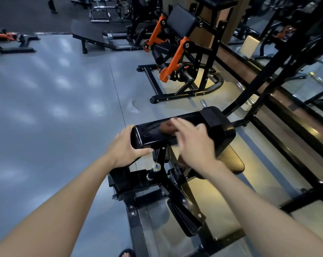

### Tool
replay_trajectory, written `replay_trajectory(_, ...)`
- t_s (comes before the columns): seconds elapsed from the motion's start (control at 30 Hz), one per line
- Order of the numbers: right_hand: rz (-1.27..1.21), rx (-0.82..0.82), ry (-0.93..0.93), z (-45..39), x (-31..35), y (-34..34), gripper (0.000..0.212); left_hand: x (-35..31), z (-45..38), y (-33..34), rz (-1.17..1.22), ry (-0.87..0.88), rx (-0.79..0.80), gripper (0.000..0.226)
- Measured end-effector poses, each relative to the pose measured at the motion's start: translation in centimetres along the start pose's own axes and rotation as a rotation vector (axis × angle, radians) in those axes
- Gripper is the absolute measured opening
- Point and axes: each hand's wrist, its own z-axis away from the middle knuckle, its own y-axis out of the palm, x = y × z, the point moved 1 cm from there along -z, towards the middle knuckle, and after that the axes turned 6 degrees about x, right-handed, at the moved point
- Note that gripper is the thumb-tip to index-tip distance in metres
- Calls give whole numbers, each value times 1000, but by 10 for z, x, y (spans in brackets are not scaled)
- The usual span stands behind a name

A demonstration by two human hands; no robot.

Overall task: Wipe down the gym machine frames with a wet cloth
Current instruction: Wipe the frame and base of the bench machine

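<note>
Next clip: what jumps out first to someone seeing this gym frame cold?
The two bare forearms reaching in from below: the left hand grips the near end of a black pad at centre, while the right hand, motion-blurred with fingers spread, is over the pad's top. No cloth is clearly visible. Behind, upper centre, the orange-armed machine stands out against the grey floor.

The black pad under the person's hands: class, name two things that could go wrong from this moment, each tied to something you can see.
1. The right hand is motion-blurred over the black pad; no cloth is clearly visible, so the wipe may miss spots.
2. The knob juts out just below the left hand, which grips the pad's near end; a slip could knock knuckles against it.
</note>
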Motion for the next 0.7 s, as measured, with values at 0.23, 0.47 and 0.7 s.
replay_trajectory(0.23, -69, -127, 401, -3, -37, -9, 48, 1, -2, 0, 19, 4, 25, 88)
replay_trajectory(0.47, -85, -14, -44, 22, 74, 32, 47, 5, -4, 3, 35, 7, 4, 81)
replay_trajectory(0.7, -118, -67, 243, 2, -24, -5, 48, 2, -1, 1, 12, 26, -16, 87)
